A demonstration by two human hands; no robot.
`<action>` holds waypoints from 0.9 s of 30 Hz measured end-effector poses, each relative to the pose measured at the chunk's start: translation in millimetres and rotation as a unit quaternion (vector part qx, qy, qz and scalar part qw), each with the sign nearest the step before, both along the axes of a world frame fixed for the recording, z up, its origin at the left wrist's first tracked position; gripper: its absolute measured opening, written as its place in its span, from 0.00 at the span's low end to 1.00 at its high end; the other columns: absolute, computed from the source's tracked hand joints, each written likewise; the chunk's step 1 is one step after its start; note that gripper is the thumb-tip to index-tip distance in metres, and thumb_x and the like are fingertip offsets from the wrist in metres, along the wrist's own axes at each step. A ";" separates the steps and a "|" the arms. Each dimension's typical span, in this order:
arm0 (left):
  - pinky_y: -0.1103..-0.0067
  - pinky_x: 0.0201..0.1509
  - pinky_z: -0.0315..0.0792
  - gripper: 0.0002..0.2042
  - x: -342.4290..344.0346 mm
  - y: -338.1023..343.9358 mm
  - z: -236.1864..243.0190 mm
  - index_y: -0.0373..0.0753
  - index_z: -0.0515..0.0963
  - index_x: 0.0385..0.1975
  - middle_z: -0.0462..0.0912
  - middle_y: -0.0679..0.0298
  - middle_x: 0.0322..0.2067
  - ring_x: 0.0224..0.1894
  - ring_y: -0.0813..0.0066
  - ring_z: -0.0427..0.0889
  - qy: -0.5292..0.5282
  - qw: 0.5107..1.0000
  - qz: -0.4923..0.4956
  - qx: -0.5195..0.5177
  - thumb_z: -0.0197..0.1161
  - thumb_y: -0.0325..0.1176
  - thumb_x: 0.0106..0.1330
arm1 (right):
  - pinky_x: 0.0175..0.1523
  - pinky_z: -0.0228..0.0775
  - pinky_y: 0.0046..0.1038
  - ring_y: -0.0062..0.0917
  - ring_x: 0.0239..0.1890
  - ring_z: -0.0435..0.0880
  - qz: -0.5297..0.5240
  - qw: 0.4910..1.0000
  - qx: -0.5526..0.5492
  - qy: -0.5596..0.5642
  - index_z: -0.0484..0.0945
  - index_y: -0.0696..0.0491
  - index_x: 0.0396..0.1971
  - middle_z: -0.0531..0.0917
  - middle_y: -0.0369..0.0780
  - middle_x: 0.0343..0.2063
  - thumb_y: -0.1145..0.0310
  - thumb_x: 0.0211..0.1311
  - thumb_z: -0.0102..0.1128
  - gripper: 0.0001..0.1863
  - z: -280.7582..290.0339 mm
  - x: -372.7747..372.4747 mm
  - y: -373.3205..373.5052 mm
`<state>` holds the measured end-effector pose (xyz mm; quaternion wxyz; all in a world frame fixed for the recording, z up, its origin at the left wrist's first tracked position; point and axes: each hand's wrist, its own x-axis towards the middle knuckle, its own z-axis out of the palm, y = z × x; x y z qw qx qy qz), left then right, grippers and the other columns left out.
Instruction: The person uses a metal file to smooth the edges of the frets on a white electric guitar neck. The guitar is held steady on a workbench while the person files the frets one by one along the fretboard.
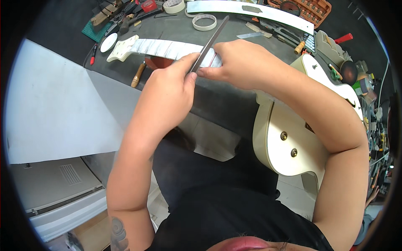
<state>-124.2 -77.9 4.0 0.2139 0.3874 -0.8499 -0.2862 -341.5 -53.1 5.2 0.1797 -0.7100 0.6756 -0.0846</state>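
Note:
A cream electric guitar lies across the bench, with its body [268, 129] at the right and its headstock [122, 49] at the far left. Pale tape strips cover most of the fretboard [167, 48]. My left hand [169, 90] is closed around the near end of a narrow dark file [214, 38], which slants across the neck and points away from me. Close beside it, my right hand [236, 62] wraps the neck, thumb on the near side and fingers over the far side. Its fingertips are partly hidden.
A wooden-handled tool [138, 75] lies below the neck. Behind are tape rolls [204, 22], a long white strip [284, 20] and an orange socket case [314, 12]. A small white dish [109, 42] sits near the headstock. Tools crowd the right side.

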 end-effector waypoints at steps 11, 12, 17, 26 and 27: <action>0.55 0.45 0.80 0.24 65.2 69.3 -0.7 0.38 0.78 0.73 0.89 0.38 0.42 0.40 0.35 0.89 -0.095 0.995 0.021 -0.001 0.63 0.23 0.77 | 0.53 0.84 0.48 0.49 0.44 0.93 -0.019 0.999 0.032 0.009 0.87 0.63 0.47 0.92 0.54 0.34 0.34 0.74 0.66 0.38 -2.1 -8.3 2.9; 0.54 0.45 0.79 0.23 43.6 48.5 1.8 0.38 0.78 0.72 0.89 0.38 0.41 0.40 0.34 0.88 -0.067 0.998 0.005 -0.020 0.63 0.23 0.77 | 0.53 0.84 0.48 0.49 0.44 0.93 -0.017 0.999 0.033 0.007 0.87 0.63 0.47 0.92 0.53 0.35 0.34 0.74 0.66 0.38 0.7 -8.1 2.6; 0.55 0.45 0.79 0.21 5.2 3.1 0.6 0.37 0.79 0.70 0.87 0.37 0.38 0.41 0.31 0.87 -0.025 1.000 0.004 -0.012 0.62 0.25 0.79 | 0.54 0.84 0.48 0.49 0.45 0.94 -0.006 0.999 0.037 0.011 0.87 0.62 0.47 0.92 0.53 0.36 0.34 0.74 0.66 0.38 3.9 0.1 -2.2; 0.63 0.47 0.82 0.24 85.1 87.7 2.8 0.36 0.78 0.73 0.88 0.35 0.46 0.40 0.35 0.89 -0.100 0.993 0.038 0.041 0.62 0.22 0.77 | 0.55 0.85 0.47 0.49 0.47 0.94 -0.021 0.998 0.048 0.032 0.87 0.62 0.49 0.93 0.53 0.39 0.36 0.75 0.64 0.37 -5.2 -5.8 1.9; 0.62 0.47 0.82 0.24 72.9 76.1 6.5 0.36 0.78 0.73 0.88 0.35 0.45 0.42 0.35 0.89 -0.120 0.991 0.033 0.043 0.62 0.22 0.77 | 0.55 0.85 0.47 0.49 0.47 0.94 -0.020 0.998 0.048 0.030 0.87 0.62 0.49 0.93 0.53 0.39 0.36 0.75 0.64 0.37 -3.9 -8.0 2.4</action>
